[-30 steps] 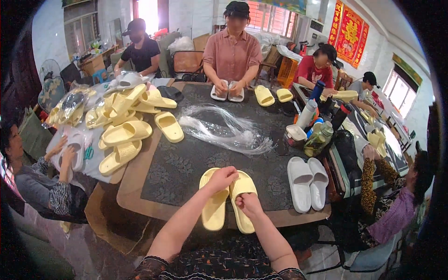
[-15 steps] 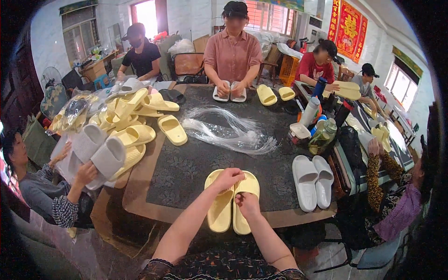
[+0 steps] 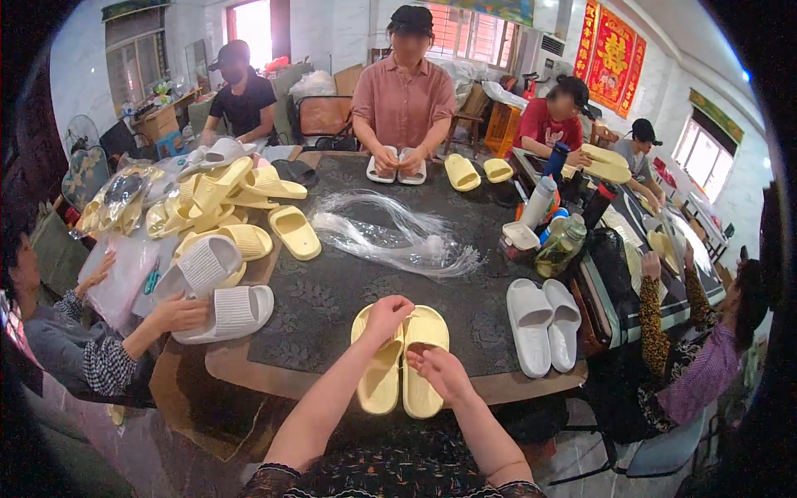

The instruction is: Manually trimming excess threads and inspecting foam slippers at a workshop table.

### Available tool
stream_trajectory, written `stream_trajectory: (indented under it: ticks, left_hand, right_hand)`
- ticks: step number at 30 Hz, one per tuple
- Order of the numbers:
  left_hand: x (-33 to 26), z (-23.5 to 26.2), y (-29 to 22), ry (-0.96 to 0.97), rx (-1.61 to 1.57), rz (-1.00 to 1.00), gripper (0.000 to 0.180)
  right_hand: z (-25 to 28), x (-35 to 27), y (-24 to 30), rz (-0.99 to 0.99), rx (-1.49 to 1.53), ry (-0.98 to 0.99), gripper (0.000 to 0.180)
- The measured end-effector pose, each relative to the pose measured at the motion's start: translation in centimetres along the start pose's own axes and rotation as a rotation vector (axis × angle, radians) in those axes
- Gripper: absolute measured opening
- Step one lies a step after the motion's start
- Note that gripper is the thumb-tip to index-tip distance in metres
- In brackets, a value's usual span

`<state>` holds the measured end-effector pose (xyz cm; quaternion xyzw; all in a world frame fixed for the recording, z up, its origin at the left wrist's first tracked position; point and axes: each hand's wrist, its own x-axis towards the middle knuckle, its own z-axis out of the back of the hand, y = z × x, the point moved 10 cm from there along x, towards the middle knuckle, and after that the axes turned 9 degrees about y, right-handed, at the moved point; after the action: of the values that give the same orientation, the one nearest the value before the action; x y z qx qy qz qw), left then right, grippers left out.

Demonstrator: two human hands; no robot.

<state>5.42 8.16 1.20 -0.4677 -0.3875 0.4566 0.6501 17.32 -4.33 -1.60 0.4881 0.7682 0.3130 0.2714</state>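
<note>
Your left-hand fingers (image 3: 397, 309) were curled down over the toe end of the pair of yellow slippers (image 3: 403, 358), pinching where the two slippers met. Your left hand (image 3: 387, 315) rested on top of them. Your right-hand fingers (image 3: 425, 358) were bent and pressed against the inner edge of the right slipper, lower down the pair than the left fingers; your right hand (image 3: 444, 373) touched the slipper, though you could not tell whether it truly gripped it. The pair lay side by side, soles down, on the dark patterned cloth of the bench (image 3: 332, 290), directly beneath both sets of fingers and close to the near edge.

To the right of your fingers, near but apart, lay a pair of white slippers (image 3: 544, 324). Beyond your fingers, further up the bench, spread a bundle of clear plastic strands (image 3: 398, 236). Well off to the left of your fingers, another person's hand (image 3: 178, 314) held a white ribbed slipper (image 3: 228, 311), beside a heap of yellow slippers (image 3: 224, 199).
</note>
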Motion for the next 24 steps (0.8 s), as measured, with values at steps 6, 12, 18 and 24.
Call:
stream_trajectory:
  ticks: [6, 12, 18, 24]
  left_hand:
    - [-0.7, 2.4, -0.2, -0.214, -0.142, -0.092, 0.016]
    - [-0.3, 4.2, 0.2, -0.306, -0.425, -0.05, 0.014]
    - [-1.0, 4.6, -0.1, -0.338, -0.451, -0.055, 0.015]
    - [-1.6, 4.0, 1.1, -0.314, -0.51, -0.023, 0.014]
  right_hand:
    - [-1.4, -0.6, 3.4, -0.037, -1.092, -0.009, 0.039]
    - [-5.6, 3.6, 12.0, 0.302, -1.176, -0.195, 0.023]
    - [-4.3, 10.8, 7.9, 0.43, -1.081, -0.147, 0.024]
    - [-1.8, 10.4, 5.7, 0.374, -0.956, -0.135, 0.017]
